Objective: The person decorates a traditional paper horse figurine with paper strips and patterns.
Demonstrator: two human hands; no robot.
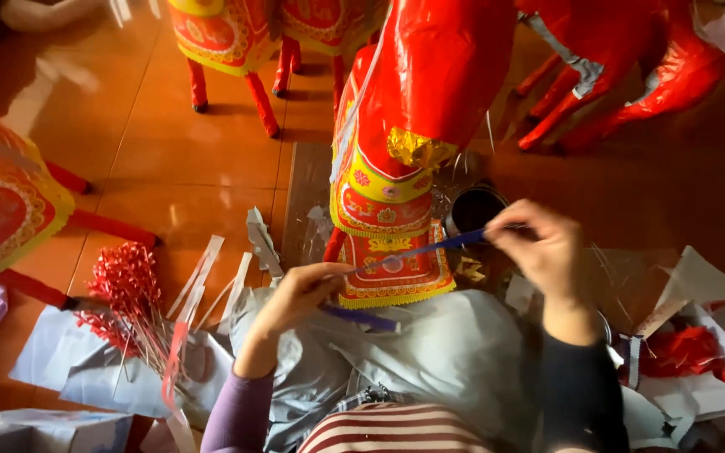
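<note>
My left hand (299, 294) and my right hand (539, 247) pinch the two ends of a thin blue paper strip (425, 248) stretched between them, over my lap. Right behind the strip stands a shiny red paper horse figure (430, 75) with a gold ruffle and a yellow-and-red patterned cloth (383, 210) hanging down its front. A second blue strip (362, 318) lies under my left hand on the grey cloth (446, 352) that covers my knees. A small dark pot (473, 210) sits on the floor just beyond my right hand.
More red paper horses stand at the back (623, 59) and left (228, 42), another decorated figure at far left (2, 201). A bunch of red curled-ribbon sticks (127, 294) and paper scraps (698, 369) lie on the orange tiled floor (169, 151).
</note>
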